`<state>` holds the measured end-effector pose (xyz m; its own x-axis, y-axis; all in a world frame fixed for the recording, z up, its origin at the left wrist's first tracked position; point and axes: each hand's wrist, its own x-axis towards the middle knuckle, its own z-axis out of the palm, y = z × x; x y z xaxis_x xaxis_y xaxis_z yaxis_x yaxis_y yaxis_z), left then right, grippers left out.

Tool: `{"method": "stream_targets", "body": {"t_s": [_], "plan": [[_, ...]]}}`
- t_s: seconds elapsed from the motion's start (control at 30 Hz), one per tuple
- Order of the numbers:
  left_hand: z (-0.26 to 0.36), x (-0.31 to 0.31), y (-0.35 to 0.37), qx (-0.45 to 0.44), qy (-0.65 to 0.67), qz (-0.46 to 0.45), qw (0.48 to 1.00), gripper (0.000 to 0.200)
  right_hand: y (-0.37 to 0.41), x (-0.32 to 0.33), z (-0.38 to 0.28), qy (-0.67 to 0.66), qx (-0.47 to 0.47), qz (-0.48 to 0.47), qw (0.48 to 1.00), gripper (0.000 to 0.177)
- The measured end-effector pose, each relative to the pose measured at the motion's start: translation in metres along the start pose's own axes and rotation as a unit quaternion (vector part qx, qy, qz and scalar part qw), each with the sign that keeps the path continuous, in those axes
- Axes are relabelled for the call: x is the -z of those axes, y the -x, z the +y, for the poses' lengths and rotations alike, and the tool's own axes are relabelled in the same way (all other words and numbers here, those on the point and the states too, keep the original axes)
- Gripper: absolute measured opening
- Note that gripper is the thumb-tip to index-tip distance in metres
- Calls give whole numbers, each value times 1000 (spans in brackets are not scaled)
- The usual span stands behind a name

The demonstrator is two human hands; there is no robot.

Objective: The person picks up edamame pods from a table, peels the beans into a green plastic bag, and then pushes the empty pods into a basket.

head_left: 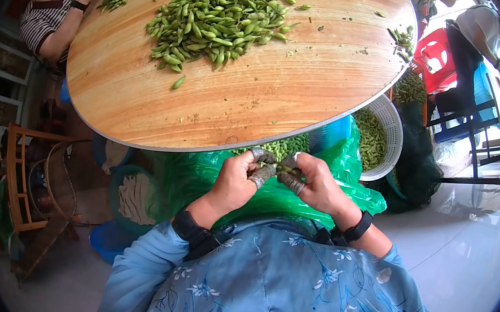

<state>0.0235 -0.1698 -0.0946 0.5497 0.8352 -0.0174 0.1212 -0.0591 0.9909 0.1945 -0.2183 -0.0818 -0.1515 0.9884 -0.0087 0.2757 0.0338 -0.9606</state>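
Observation:
My left hand [236,183] and my right hand [319,183] meet just below the table's near edge. Dark grey wrappings cover the thumbs and forefingers of both. Between the pinched fingertips is a small green soybean pod [277,168], mostly covered by the fingers. Beneath the hands, shelled green beans [293,145] lie by a green plastic bag [347,167] that spreads over my lap. A large heap of soybean pods [216,21] rests on the round wooden table [218,109], beyond my hands.
To the right stands a white basket [396,132] of pods. A blue basin [108,240], a green tub [134,195] and a wooden chair [20,179] are at left. Another person [56,20] sits at the table's left; someone else [476,34] stands at far right.

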Motion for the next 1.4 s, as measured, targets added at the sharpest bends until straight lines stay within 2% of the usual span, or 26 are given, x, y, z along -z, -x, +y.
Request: {"method": "stream_targets", "body": {"t_s": [0.07,0.1,0.17,0.23,0.27,0.33,0.4,0.47,0.5,0.53,0.57,0.6,0.67,0.77,0.8,0.83,0.87,0.9,0.97,1.03,1.13,1.4], "plan": [[6,7,2,83,63,-41,994,15,1,-7,8,47,36,-10,998,14],[11,9,3,84,63,-41,994,15,2,-10,11,93,72,-20,993,14],[19,12,3,200,18,-65,977,15,4,-12,10,84,62,-25,994,13],[4,11,9,208,43,-64,975,15,5,-11,12,2,-10,-15,1000,12],[-3,11,11,215,69,-64,972,15,4,-12,11,1,-10,-14,1000,12],[-6,9,11,212,75,-53,973,13,3,-14,11,-89,-44,-11,995,10],[-7,10,9,209,84,-37,974,12,1,-9,2,-42,-37,-14,998,11],[-5,15,5,285,156,-41,945,8,-1,-9,1,4,-29,-22,999,11],[-5,19,3,286,156,-39,945,8,-1,-10,6,56,25,-22,998,12],[-6,23,0,336,231,-56,911,8,-2,-11,8,107,80,-22,991,13],[-7,26,-2,383,304,-73,869,9,-3,-10,6,106,80,-23,991,13],[-9,28,-4,405,330,-69,850,9,-4,-10,1,143,101,-33,984,14],[-9,29,-6,415,334,-71,843,8,-4,-9,-1,180,120,-43,975,14],[-16,33,-6,412,367,-86,830,8,-4,-9,7,139,105,-37,984,12],[-17,34,-5,400,395,-100,821,7,-3,-9,11,-10,-13,-36,999,12],[-16,31,-3,399,395,-101,821,7,-2,-9,13,-159,-131,-32,978,14],[-14,27,-1,372,376,-87,844,7,-2,-8,15,-228,-128,-48,964,22],[-13,25,1,345,356,-71,866,7,-2,-8,14,-228,-129,-48,964,22],[-14,24,2,337,348,-78,871,6,-3,-9,12,-310,-139,-52,939,24],[-10,23,3,301,295,-90,903,6,-4,-9,16,-319,-136,-60,936,24],[-5,22,2,281,266,-106,916,7,-4,-9,19,-333,-127,-71,932,23],[-11,23,1,299,318,-117,892,8,-4,-10,24,-378,-126,-87,913,17]]}}
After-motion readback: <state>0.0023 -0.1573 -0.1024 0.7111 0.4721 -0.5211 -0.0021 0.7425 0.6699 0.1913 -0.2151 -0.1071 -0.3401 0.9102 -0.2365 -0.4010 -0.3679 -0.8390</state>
